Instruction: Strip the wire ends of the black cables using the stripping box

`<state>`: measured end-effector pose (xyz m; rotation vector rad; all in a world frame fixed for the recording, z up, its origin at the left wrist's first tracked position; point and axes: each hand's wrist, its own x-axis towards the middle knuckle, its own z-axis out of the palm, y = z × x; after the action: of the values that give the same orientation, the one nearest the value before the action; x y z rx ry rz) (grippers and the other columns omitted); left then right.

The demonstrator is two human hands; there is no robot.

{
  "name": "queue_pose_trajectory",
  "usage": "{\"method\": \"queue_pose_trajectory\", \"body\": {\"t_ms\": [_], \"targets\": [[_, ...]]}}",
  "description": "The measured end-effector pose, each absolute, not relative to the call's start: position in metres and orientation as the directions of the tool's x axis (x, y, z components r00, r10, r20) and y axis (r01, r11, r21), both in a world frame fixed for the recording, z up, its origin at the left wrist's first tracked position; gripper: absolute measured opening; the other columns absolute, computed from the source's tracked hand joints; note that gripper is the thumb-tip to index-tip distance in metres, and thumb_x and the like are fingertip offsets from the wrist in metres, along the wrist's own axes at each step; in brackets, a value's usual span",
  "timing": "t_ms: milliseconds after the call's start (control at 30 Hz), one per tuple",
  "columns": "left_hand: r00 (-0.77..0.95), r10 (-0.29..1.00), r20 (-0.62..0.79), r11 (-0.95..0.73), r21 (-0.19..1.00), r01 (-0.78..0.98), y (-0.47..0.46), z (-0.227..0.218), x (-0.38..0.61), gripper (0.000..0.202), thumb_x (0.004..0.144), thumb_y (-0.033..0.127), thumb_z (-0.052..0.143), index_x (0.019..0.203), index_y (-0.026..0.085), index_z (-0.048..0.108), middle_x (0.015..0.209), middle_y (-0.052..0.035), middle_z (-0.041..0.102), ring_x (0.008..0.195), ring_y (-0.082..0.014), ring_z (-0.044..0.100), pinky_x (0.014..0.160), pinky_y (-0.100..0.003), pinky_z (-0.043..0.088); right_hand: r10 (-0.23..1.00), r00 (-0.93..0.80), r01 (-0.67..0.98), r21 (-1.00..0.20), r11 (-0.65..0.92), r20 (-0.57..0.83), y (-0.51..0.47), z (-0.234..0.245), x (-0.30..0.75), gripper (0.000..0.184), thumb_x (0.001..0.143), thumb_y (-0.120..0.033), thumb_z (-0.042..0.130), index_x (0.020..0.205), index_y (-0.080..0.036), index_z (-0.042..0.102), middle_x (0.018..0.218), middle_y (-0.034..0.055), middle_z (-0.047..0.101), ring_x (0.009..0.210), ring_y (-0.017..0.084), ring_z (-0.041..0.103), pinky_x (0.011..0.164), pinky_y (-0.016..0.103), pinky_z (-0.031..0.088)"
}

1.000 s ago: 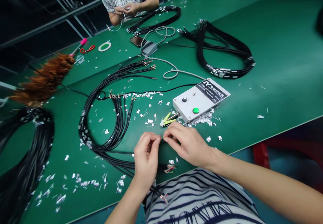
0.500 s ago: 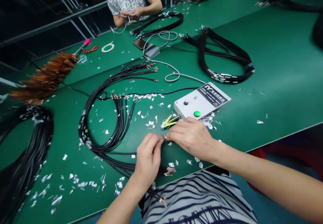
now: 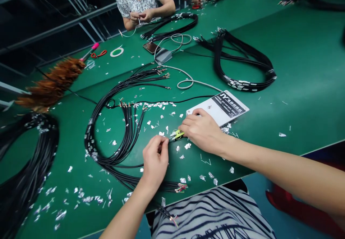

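Observation:
My left hand [image 3: 155,158] is closed in a pinch on the end of a black cable, its tip pointing at the clip; most of that cable is hidden by the fingers. My right hand [image 3: 203,131] is closed on a yellow-green clip [image 3: 177,135] at the front of a white wire-twisting machine [image 3: 202,106]. The hand covers the machine's knob and green button. A bundle of black cables [image 3: 90,133] curves left of my hands, with stripped, coloured wire ends [image 3: 181,187] under my left wrist, near the table edge.
Foil scraps [image 3: 159,104] litter the green table [image 3: 304,88]. More black cable coils lie at the left [image 3: 45,152] and right [image 3: 244,84]. A grey pedal [image 3: 163,55], phone [image 3: 151,47], tape roll [image 3: 116,51] and red scissors [image 3: 99,54] lie farther back. Two people sit opposite.
My right hand has moved up onto the machine and squeezes the clip. My left hand has shifted slightly left and up, bringing the cable end to the clip's jaws.

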<state>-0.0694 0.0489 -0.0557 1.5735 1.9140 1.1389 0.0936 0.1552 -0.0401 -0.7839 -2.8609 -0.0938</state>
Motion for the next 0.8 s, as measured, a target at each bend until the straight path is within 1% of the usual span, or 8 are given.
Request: {"method": "queue_pose_trajectory", "body": {"t_ms": [233, 400, 600, 800], "targets": [[-0.250, 0.949, 0.191, 0.012, 0.772, 0.636, 0.055, -0.060, -0.066, 0.018, 0.090, 0.021, 0.052, 0.074, 0.019, 0.060, 0.067, 0.0006, 0.058, 0.061, -0.0137, 0.054, 0.058, -0.024, 0.042, 0.508, -0.846, 0.514, -0.008, 0.858, 0.161, 0.157, -0.039, 0.093, 0.022, 0.089, -0.007, 0.053, 0.079, -0.017, 0.070, 0.073, 0.0040, 0.068, 0.073, 0.018, 0.053, 0.079, 0.036, 0.025], [-0.263, 0.950, 0.166, 0.026, 0.800, 0.599, 0.056, -0.065, -0.065, 0.017, 0.090, 0.022, 0.053, 0.074, 0.019, 0.060, 0.069, 0.0002, 0.060, 0.061, -0.0133, 0.056, 0.058, -0.023, 0.043, 0.509, -0.841, 0.518, 0.001, 0.855, 0.183, 0.156, -0.039, 0.092, 0.025, 0.088, -0.004, 0.051, 0.075, -0.017, 0.068, 0.069, 0.0028, 0.066, 0.071, 0.018, 0.052, 0.080, 0.036, 0.024], [-0.274, 0.948, 0.160, 0.031, 0.813, 0.581, 0.057, -0.070, -0.067, 0.017, 0.090, 0.023, 0.052, 0.075, 0.018, 0.059, 0.070, -0.0001, 0.060, 0.062, -0.0131, 0.056, 0.058, -0.023, 0.043, 0.504, -0.841, 0.518, 0.022, 0.855, 0.196, 0.155, -0.038, 0.094, 0.016, 0.084, -0.006, 0.058, 0.076, -0.017, 0.067, 0.072, 0.0022, 0.067, 0.074, 0.019, 0.055, 0.082, 0.037, 0.023], [-0.270, 0.946, 0.176, 0.026, 0.794, 0.607, 0.057, -0.071, -0.067, 0.017, 0.091, 0.023, 0.052, 0.076, 0.018, 0.060, 0.071, -0.0003, 0.061, 0.062, -0.0134, 0.058, 0.059, -0.023, 0.044, 0.512, -0.841, 0.523, 0.018, 0.852, 0.175, 0.151, -0.039, 0.091, 0.011, 0.081, -0.007, 0.063, 0.080, -0.017, 0.066, 0.078, 0.0025, 0.069, 0.083, 0.022, 0.059, 0.091, 0.041, 0.022]]}}
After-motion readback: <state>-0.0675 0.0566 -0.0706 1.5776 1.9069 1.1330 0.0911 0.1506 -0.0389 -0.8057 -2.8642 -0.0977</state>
